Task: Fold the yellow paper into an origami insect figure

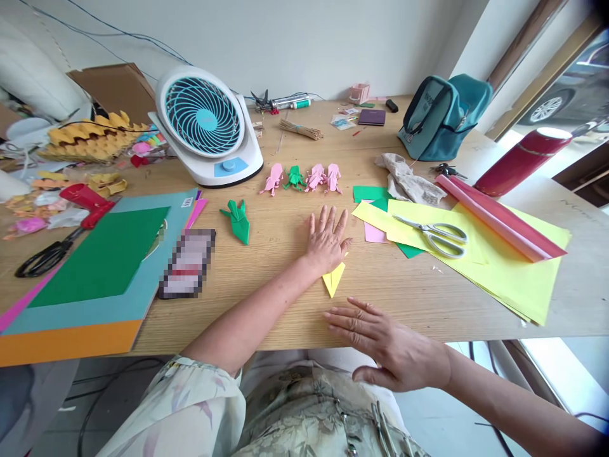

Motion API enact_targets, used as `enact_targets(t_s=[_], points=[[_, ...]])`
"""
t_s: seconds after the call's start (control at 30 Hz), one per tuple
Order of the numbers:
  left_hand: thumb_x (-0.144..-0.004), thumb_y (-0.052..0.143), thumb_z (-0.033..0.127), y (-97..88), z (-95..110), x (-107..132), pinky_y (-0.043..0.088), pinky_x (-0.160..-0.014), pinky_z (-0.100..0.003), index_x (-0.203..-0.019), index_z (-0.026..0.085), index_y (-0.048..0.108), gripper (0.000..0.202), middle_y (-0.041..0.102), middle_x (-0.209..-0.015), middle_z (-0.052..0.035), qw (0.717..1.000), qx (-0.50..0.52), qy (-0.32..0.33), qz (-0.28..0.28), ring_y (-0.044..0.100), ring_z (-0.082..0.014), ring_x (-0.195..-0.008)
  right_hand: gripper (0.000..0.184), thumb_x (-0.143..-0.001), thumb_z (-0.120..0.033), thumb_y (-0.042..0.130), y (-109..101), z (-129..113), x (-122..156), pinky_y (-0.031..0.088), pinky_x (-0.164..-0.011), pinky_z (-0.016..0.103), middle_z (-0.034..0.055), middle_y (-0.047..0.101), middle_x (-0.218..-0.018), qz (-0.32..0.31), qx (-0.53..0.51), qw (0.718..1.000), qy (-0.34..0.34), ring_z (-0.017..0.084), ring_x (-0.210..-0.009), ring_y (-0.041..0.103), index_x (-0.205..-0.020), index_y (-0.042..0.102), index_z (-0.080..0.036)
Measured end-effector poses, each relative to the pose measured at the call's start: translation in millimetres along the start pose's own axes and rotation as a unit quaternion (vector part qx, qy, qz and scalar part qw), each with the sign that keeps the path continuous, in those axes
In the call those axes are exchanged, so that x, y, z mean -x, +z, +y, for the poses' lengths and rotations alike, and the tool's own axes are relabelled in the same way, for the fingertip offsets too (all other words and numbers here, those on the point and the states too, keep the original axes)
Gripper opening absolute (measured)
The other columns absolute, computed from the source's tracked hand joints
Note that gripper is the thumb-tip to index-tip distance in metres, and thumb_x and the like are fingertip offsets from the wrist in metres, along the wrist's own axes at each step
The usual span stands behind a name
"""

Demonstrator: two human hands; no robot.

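Note:
My left hand (327,240) lies flat, fingers spread, pressing down on a folded yellow paper (333,278) whose pointed tip sticks out below the palm. My right hand (387,344) hovers open over the table's front edge, just below and right of that paper, holding nothing. A green folded paper figure (238,219) lies to the left of my left hand. Behind my left hand stands a row of small folded figures: pink (273,179), green (294,178) and two more pink (324,178).
Scissors (435,233) rest on yellow sheets (504,266) at right, beside rolled pink paper (499,219), a red bottle (521,162) and a teal bag (442,117). A desk fan (204,124) stands behind. Stacked coloured card (90,279), a phone (188,263) and black scissors (40,257) lie left.

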State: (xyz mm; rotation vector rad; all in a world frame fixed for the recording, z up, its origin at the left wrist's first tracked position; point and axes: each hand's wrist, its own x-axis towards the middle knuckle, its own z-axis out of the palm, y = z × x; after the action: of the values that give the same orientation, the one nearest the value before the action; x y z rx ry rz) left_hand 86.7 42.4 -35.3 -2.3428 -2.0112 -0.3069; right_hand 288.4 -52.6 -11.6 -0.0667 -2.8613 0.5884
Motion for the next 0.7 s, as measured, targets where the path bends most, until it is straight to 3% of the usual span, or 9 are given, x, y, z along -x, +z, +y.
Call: enact_targets(t_s=[0.07, 0.13, 0.23, 0.33, 0.5, 0.7], points=[[-0.1, 0.035, 0.047, 0.1, 0, 0, 0.008, -0.12, -0.059, -0.158, 0.015, 0.017, 0.068, 0.018, -0.164, -0.0168, 1.0, 0.002, 0.002, 0.002, 0.008, -0.0353, -0.153, 0.046, -0.099, -0.035, 0.048, -5, 4, 0, 0.035, -0.114, 0.05, 0.0185, 0.059, -0.138, 0.067, 0.012, 0.997, 0.03, 0.025, -0.129, 0.053, -0.139, 0.05, -0.011], [-0.099, 0.035, 0.047, 0.5, 0, 1, 0.008, -0.12, -0.059, -0.158, 0.015, 0.018, 0.069, 0.018, -0.164, -0.0165, 1.0, 0.003, 0.004, 0.009, 0.008, -0.0352, -0.152, 0.043, -0.099, -0.031, 0.047, -8, 10, -4, 0.042, -0.106, 0.049, 0.0182, 0.062, -0.133, 0.1, 0.041, 0.991, 0.079, 0.026, -0.119, 0.059, -0.138, 0.052, -0.012], [-0.099, 0.036, 0.048, 0.9, 0, 2, 0.007, -0.12, -0.059, -0.158, 0.015, 0.017, 0.07, 0.018, -0.164, -0.0166, 1.0, 0.0, -0.002, 0.023, 0.008, -0.0353, -0.152, 0.055, -0.1, -0.036, 0.045, -6, 17, -13, 0.044, -0.104, 0.05, 0.0199, 0.054, -0.142, 0.065, 0.076, 0.989, 0.111, 0.03, -0.126, 0.053, -0.149, 0.04, -0.011], [-0.099, 0.034, 0.049, 0.8, 1, 3, 0.006, -0.121, -0.059, -0.158, 0.015, 0.017, 0.07, 0.017, -0.164, -0.0166, 1.0, -0.007, -0.003, 0.024, 0.007, -0.0352, -0.153, 0.066, -0.101, -0.041, 0.043, 3, 19, -18, 0.037, -0.112, 0.053, 0.0211, 0.04, -0.154, 0.016, 0.099, 0.989, 0.108, 0.032, -0.139, 0.042, -0.155, 0.025, -0.009], [-0.099, 0.031, 0.052, 2.3, 1, 0, 0.01, -0.121, -0.06, -0.158, 0.018, 0.016, 0.07, 0.014, -0.165, -0.0143, 1.0, -0.003, -0.016, -0.017, 0.006, -0.0355, -0.153, 0.082, -0.099, -0.048, 0.044, 15, 13, -14, 0.024, -0.12, 0.055, 0.0223, 0.023, -0.16, 0.014, 0.118, 0.987, 0.104, 0.033, -0.15, 0.023, -0.158, 0.004, -0.006], [-0.1, 0.019, 0.054, 4.8, -2, -2, 0.015, -0.121, -0.057, -0.158, 0.015, 0.018, 0.07, 0.022, -0.163, -0.0163, 0.998, 0.003, -0.054, -0.029, 0.014, -0.0343, -0.152, 0.087, -0.098, -0.047, 0.045, 17, 9, -13, 0.024, -0.12, 0.057, 0.0231, 0.016, -0.161, 0.015, 0.138, 0.985, 0.098, 0.035, -0.15, 0.021, -0.157, -0.005, -0.007]])
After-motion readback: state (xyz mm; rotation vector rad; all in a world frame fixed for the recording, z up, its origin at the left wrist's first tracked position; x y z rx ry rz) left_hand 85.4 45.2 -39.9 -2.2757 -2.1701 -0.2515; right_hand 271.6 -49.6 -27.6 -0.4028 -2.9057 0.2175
